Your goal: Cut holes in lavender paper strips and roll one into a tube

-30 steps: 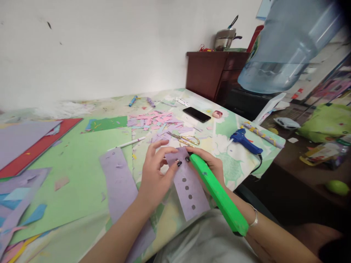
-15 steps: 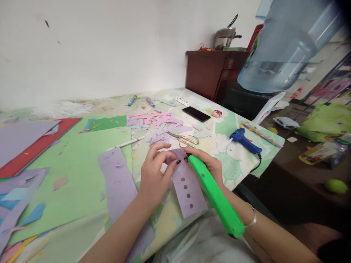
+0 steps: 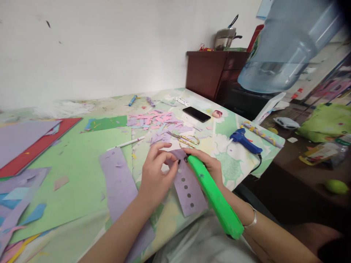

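Note:
A lilac paper strip [image 3: 196,206] with a column of several round holes hangs between my hands above the table edge. My left hand [image 3: 157,171] pinches it near its upper end, thumb against index finger. My right hand [image 3: 212,166] is closed round a long bright green hand tool, which looks like a hole punch [image 3: 216,199]; its head is at the strip's upper right edge. The tool hides most of my right fingers and its own jaws. Just beyond my hands lie gold-handled scissors [image 3: 189,139]. Left of my left forearm is a longer lilac strip [image 3: 119,182].
Paper scraps [image 3: 157,122] lie heaped mid-table, near a black phone [image 3: 196,114]. A blue glue gun [image 3: 245,141] and a wrapped paper stick [image 3: 261,134] are on the right. Green card [image 3: 82,175] and a red folder [image 3: 35,149] cover the left. A water bottle [image 3: 279,54] stands beyond.
The strip's lower end has lifted very slightly, and my left hand has shifted a little to the right. Both hands keep their holds.

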Available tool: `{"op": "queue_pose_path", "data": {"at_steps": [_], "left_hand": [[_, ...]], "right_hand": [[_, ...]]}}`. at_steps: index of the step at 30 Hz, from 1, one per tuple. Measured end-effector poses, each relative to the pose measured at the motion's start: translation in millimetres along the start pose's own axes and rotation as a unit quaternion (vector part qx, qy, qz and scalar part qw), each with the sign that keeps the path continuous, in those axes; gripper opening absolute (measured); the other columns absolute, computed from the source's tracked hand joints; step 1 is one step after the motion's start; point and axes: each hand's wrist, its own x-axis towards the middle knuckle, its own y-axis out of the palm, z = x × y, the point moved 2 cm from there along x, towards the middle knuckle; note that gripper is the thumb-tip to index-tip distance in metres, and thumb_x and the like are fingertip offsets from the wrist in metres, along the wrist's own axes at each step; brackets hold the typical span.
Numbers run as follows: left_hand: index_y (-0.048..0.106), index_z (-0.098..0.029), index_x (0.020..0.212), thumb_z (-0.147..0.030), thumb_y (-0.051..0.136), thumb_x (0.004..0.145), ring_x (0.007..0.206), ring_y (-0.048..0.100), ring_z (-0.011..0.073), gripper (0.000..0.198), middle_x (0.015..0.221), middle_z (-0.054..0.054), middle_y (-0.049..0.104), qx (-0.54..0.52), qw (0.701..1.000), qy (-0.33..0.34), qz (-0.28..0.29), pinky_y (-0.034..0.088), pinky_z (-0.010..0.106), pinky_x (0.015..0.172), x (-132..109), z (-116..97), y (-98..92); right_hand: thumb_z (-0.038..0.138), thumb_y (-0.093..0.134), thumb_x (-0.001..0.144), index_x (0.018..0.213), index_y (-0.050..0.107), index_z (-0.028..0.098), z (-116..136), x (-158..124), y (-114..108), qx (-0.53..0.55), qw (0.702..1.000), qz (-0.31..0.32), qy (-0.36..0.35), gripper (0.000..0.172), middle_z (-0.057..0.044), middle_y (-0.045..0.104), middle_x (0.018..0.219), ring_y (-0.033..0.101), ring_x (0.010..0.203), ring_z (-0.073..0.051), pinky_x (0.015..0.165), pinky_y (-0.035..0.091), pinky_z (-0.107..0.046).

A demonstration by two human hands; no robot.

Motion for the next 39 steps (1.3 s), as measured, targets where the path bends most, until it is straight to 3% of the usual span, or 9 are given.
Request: {"op": "queue_pose_path", "data": {"at_steps": [4,9,15,18,22,28,32,36,39], "left_hand": [[0.054,-0.018,0.066,-0.013,0.058,0.074,0.095,0.058,0.0174,0.01,0.104,0.006,0.055,-0.006,1.0,-0.013,-0.013,0.047,0.032,0.082,-0.5,0.7,-0.2],[0.054,-0.02,0.074,-0.019,0.056,0.077,0.098,0.057,0.0176,0.004,0.108,0.005,0.054,-0.061,0.982,-0.147,-0.103,0.05,0.03,0.074,2.7,11.9,-8.9],[0.056,-0.019,0.067,-0.022,0.065,0.069,0.1,0.057,0.0219,0.01,0.092,0.003,0.062,0.047,0.978,-0.16,-0.129,0.045,0.035,0.08,9.6,24.8,-19.5],[0.058,-0.02,0.07,-0.026,0.064,0.071,0.074,0.061,0.0165,0.009,0.076,0.0,0.065,-0.003,0.971,-0.219,-0.09,0.045,0.028,0.065,8.9,25.9,-18.9],[0.058,-0.022,0.093,-0.04,0.05,0.083,0.034,0.04,0.0092,0.023,0.041,-0.007,0.05,-0.167,0.941,-0.29,0.042,0.029,0.02,0.038,4.5,17.6,-9.7],[0.06,-0.018,0.087,-0.041,0.061,0.076,0.026,0.028,0.0059,0.026,0.03,-0.011,0.036,-0.275,0.882,-0.336,0.182,0.021,0.018,0.032,-1.0,10.0,1.4],[0.058,-0.016,0.071,-0.038,0.06,0.078,0.028,0.035,0.0059,0.023,0.03,-0.009,0.041,-0.315,0.875,-0.333,0.155,0.029,0.017,0.036,1.7,11.0,-1.0],[0.058,-0.016,0.069,-0.033,0.059,0.079,0.031,0.039,0.0053,0.02,0.032,-0.008,0.045,-0.281,0.902,-0.315,0.086,0.031,0.017,0.038,8.5,12.4,-10.9],[0.06,-0.016,0.07,-0.03,0.061,0.078,0.036,0.049,0.0073,0.016,0.043,-0.003,0.059,-0.255,0.921,-0.292,0.02,0.036,0.018,0.039,14.5,12.6,-21.2]], "right_hand": [[0.012,0.058,0.08,0.109,0.065,0.028,-2.4,0.0,-0.4,0.006,1.0,-0.014,0.003,0.034,0.001,0.067,0.109,0.063,0.101,-0.017,0.09,0.05,-0.03],[0.01,0.061,0.077,0.109,0.065,0.03,-4.5,0.6,-1.7,0.008,0.999,-0.033,-0.016,0.037,0.002,0.068,0.108,0.063,0.1,-0.017,0.089,0.051,-0.028],[0.014,0.062,0.077,0.107,0.065,0.028,-2.5,0.7,-2.6,0.002,0.999,-0.045,-0.008,0.034,0.001,0.069,0.106,0.064,0.098,-0.018,0.086,0.052,-0.029],[0.016,0.061,0.077,0.106,0.066,0.027,-2.0,0.8,-3.0,-0.005,0.999,-0.044,0.006,0.032,0.0,0.068,0.106,0.064,0.098,-0.019,0.087,0.052,-0.032],[0.017,0.059,0.079,0.106,0.066,0.026,-3.6,0.9,-3.4,-0.011,0.999,-0.051,0.014,0.029,-0.001,0.068,0.107,0.063,0.099,-0.02,0.089,0.051,-0.034],[0.013,0.058,0.079,0.108,0.065,0.027,-5.8,0.8,-2.8,0.007,0.999,-0.041,0.002,0.033,0.0,0.067,0.109,0.062,0.101,-0.018,0.09,0.049,-0.032],[0.015,0.058,0.078,0.107,0.065,0.025,-10.0,0.1,-2.0,0.007,0.999,-0.037,0.023,0.032,-0.002,0.069,0.096,0.065,0.087,-0.019,0.081,0.052,-0.033],[0.015,0.051,0.08,0.112,0.062,0.021,-16.0,0.9,-3.2,0.003,0.996,-0.049,0.081,0.035,0.002,0.062,0.061,0.061,0.059,-0.015,0.06,0.051,-0.028],[0.013,0.049,0.077,0.111,0.063,0.02,-18.4,2.4,-3.4,-0.024,0.993,-0.023,0.116,0.038,0.002,0.062,0.059,0.06,0.056,-0.014,0.059,0.05,-0.028]]}}
